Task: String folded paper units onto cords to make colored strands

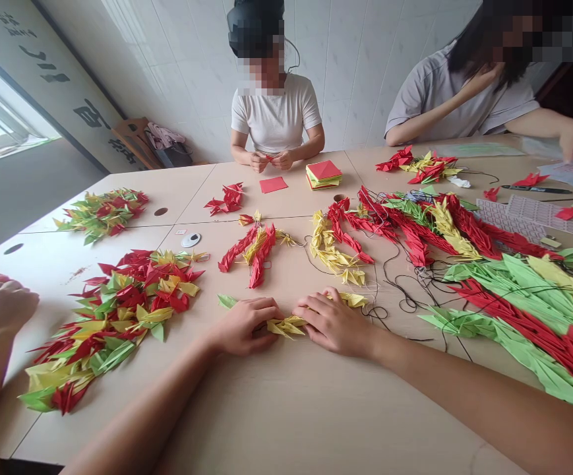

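A strand of yellow folded paper cranes [286, 326] lies on the table in front of me, with a green tip showing at its left end. My left hand [246, 324] is closed over the strand's left part, and its fingers hide much of it. Over the right part curls my right hand [336, 322], with more yellow cranes [354, 300] emerging beyond its fingers. Just past my hands rests a short bundle of red and yellow crane strands [254, 254]. Another yellow strand [326, 247] curves beside it.
Loose cranes [122, 303] form a pile at left; a smaller pile [108, 211] sits behind. Long green and red strands [518, 310] and dark cords [405, 290] spread at right. Two people sit opposite near a paper stack [324, 175]; another person's hands [2, 307] rest at far left.
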Available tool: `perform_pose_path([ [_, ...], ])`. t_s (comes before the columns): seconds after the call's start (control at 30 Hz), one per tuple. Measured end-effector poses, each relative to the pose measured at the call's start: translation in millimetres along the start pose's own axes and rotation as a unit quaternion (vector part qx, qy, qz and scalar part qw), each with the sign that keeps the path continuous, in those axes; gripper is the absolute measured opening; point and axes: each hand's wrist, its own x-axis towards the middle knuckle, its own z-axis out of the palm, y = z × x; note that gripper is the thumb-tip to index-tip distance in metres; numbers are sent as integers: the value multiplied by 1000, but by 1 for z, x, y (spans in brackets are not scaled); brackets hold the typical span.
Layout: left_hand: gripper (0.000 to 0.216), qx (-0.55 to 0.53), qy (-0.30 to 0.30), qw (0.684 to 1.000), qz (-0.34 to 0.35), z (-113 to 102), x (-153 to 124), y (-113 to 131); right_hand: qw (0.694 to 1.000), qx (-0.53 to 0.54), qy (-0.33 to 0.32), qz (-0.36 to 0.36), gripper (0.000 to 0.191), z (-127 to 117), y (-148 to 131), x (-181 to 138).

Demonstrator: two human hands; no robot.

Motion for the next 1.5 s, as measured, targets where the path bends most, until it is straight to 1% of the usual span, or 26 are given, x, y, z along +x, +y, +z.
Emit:
perform_pose_path([
  [1.2,25,-1,-1,1000,-6,0,0,0,1000,5,2,1,25,1,0,0],
  [1.5,24,-5,6,1000,3,0,0,0,1000,-6,4,-2,27,1,1,-1],
])
